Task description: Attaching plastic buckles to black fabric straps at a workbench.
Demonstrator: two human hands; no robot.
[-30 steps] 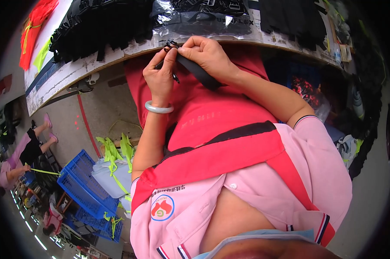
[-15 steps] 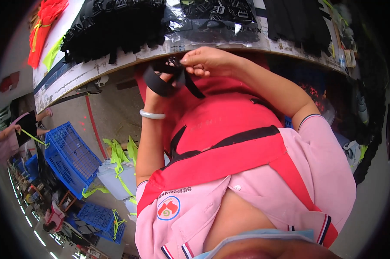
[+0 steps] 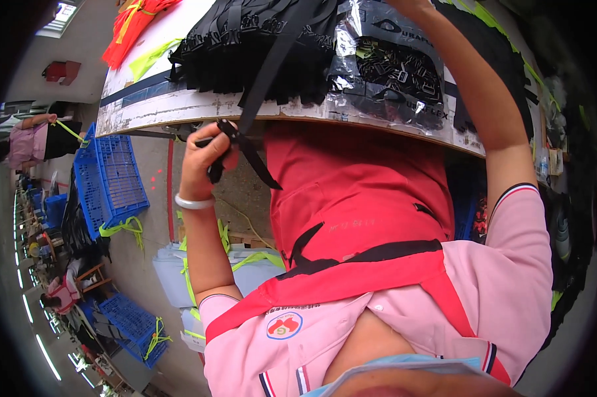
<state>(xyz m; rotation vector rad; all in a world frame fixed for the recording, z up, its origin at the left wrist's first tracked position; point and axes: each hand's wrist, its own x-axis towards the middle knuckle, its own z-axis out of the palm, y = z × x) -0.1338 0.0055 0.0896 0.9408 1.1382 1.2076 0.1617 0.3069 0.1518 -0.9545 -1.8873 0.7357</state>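
Observation:
My left hand is closed around a black plastic buckle, held off the table's front edge. Through the buckle runs a black webbing strap; its long part stretches up over the table and out of the top of the view, while a short tail hangs down beside my apron. At the top edge my right hand is mostly cut off, and its fingers are hidden. Whether it grips the strap's far end does not show. Below the stretched strap lies a heap of black straps with buckles on the table.
A clear plastic bag of black buckles lies on the white table, with more black straps to its right. Orange and yellow-green pieces sit far left. Blue crates and grey bundles stand at the left; other people are beyond.
My hands have moved apart: the left shifted left and down with the buckle, the right went up to the top edge. The strap, bunched before, is now stretched out long. The view has shifted.

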